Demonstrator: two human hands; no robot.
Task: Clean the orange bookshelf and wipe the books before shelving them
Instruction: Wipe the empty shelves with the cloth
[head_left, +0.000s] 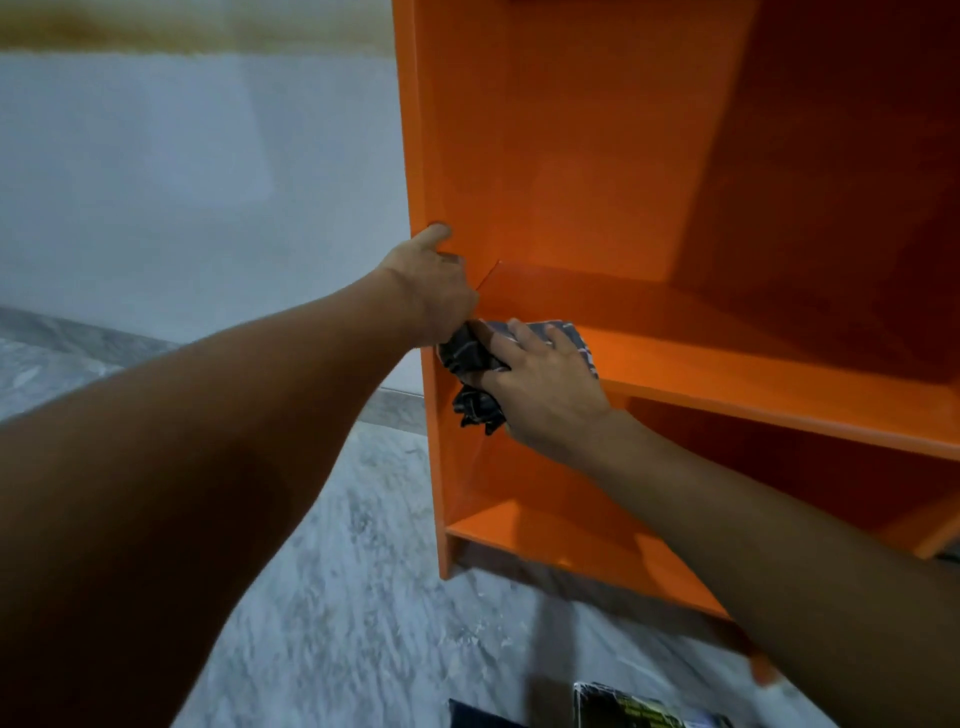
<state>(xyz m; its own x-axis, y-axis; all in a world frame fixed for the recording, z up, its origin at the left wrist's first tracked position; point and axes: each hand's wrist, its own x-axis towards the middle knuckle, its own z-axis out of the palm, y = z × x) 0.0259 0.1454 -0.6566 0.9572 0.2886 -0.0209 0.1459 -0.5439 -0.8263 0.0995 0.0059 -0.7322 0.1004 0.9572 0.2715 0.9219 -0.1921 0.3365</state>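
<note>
The orange bookshelf (675, 182) fills the upper right, its shelves bare. My left hand (439, 283) grips the front edge of its left side panel, thumb up against the panel. My right hand (540, 384) presses a dark checked cloth (472, 369) flat on the front left corner of the middle shelf board (753, 384); part of the cloth hangs down over the shelf's edge. Two books lie on the floor at the bottom edge: a dark blue one (483, 717) and one with a black and yellow cover (639, 709), both cut off by the frame.
A white wall (182, 182) stands to the left of the shelf. Grey marbled floor (363, 597) spreads below. The lower shelf board (571, 545) is bare, with a gap beneath it above the floor.
</note>
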